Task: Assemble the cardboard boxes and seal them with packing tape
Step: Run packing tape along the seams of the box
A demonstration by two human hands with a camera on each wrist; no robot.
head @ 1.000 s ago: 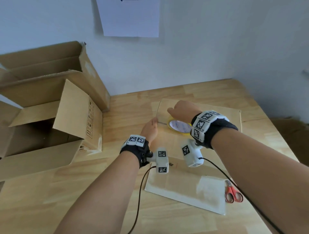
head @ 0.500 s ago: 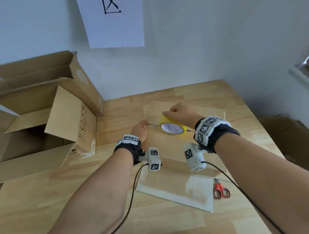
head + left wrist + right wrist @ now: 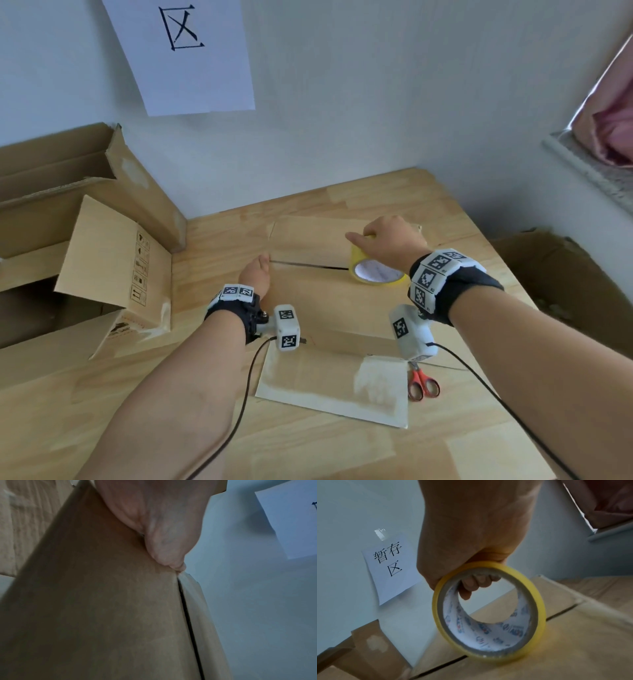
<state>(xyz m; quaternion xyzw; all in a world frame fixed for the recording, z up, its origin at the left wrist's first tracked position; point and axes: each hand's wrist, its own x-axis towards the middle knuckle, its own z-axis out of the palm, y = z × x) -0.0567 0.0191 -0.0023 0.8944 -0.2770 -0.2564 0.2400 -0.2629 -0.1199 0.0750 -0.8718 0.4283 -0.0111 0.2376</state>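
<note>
A closed cardboard box lies in the middle of the table, its top seam running left to right. My right hand grips a yellow tape roll that stands on the seam toward its right end; in the right wrist view my fingers curl through the roll. My left hand presses on the box's left edge at the seam's end. In the left wrist view its palm lies on the box top, with the other fingers hidden.
Two open cardboard boxes stand at the left against the wall. Red-handled scissors lie beside a pale flat cardboard piece near me. A paper sign hangs on the wall. Another brown box sits past the table's right edge.
My right hand has moved the tape roll rightward along the seam, away from my left hand, which stays at the left end. The head view has tilted up.
</note>
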